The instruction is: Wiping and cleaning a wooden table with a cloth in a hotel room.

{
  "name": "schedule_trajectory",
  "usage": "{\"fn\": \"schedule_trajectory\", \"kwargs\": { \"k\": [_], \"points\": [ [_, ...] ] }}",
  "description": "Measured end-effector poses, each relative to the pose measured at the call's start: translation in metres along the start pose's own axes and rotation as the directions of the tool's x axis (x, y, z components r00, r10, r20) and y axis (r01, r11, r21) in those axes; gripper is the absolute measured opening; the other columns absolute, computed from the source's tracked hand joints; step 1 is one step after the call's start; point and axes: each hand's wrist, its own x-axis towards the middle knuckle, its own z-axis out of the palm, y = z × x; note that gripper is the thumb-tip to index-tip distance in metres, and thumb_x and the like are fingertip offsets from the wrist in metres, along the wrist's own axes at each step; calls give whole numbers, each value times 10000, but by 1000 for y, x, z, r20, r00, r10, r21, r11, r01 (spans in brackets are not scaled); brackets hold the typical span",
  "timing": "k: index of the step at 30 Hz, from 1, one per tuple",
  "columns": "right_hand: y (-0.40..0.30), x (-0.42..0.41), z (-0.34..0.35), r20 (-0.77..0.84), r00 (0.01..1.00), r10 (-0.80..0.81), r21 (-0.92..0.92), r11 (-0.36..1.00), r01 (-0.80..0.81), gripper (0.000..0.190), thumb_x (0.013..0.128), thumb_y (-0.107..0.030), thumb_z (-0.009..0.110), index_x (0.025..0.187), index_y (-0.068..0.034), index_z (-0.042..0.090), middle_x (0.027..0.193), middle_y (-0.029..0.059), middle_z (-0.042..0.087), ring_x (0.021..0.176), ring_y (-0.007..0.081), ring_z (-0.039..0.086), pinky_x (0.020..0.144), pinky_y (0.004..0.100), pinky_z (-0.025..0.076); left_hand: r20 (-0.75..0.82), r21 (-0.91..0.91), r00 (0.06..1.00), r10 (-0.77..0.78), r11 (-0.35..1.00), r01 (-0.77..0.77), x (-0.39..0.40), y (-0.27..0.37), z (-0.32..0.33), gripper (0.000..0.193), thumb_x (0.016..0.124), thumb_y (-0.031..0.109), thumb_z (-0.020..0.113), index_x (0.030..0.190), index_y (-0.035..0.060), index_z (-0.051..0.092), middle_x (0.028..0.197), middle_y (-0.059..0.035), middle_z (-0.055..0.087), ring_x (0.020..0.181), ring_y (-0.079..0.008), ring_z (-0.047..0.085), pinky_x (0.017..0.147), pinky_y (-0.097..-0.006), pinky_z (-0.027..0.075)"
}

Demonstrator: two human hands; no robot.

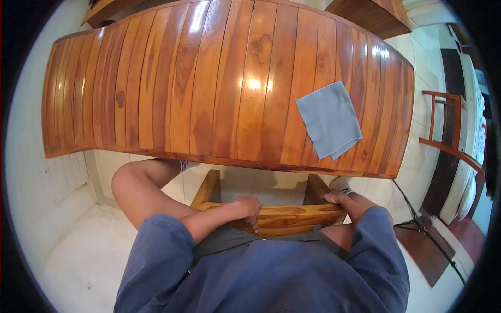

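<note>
A wooden stool [297, 215] is between my bare legs, below the near edge of a table. My left hand [247, 211] is curled over the stool's top edge near its middle, with a finger pointing down. At the stool's right corner, my right hand [334, 197] has its fingers wrapped over the wood. A folded grey-blue cloth [330, 119] with frayed edges lies on the right part of the slatted, varnished wooden table [176, 86]. Neither hand touches the cloth. The undersides of both hands are hidden.
A white wall [31, 129] stands close on the left. To the right are a black tripod stand [420, 229], a wooden chair [456, 121] and a mattress [465, 168]. Another wooden piece of furniture [372, 15] stands beyond the table's far edge.
</note>
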Motion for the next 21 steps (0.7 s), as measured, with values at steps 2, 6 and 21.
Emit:
{"fn": "schedule_trajectory", "kwargs": {
  "k": [2, 6, 21],
  "points": [
    [-24, 0, 12, -2, 999, 52, -26, 998, -52, 857, 855, -678, 584, 1378, -2, 647, 1423, 260, 627, 1282, 414, 623, 1095, 443, 487, 12, 12, 1000, 2, 1000, -2, -13, -23, 17, 910, 559, 761, 898, 1105, 44, 771, 1149, -157, 767, 1093, -326, 725, 907, -446, 599],
    [-97, -21, 47, -150, 978, 144, 147, 982, -122, 841, 762, -679, 687, 1297, -30, 723, 1369, 256, 668, 1236, 408, 657, 1024, 457, 522, -53, 99, 996, 65, 993, -59, -42, -86, 57, 656, 609, 584, 908, 1004, 72, 803, 1061, -157, 781, 1024, -335, 741, 871, -455, 603],
    [-207, -74, 62, -657, 666, -353, -139, 925, 353, 758, 898, -629, 674, 1400, -63, 632, 1220, 264, 719, 1118, 407, 704, 939, 482, 550, -560, 21, 828, -27, 999, 47, -141, -148, 65, 606, 721, 506, 894, 1049, 19, 745, 1037, -206, 760, 952, -385, 725, 840, -481, 582]
  ]
}}
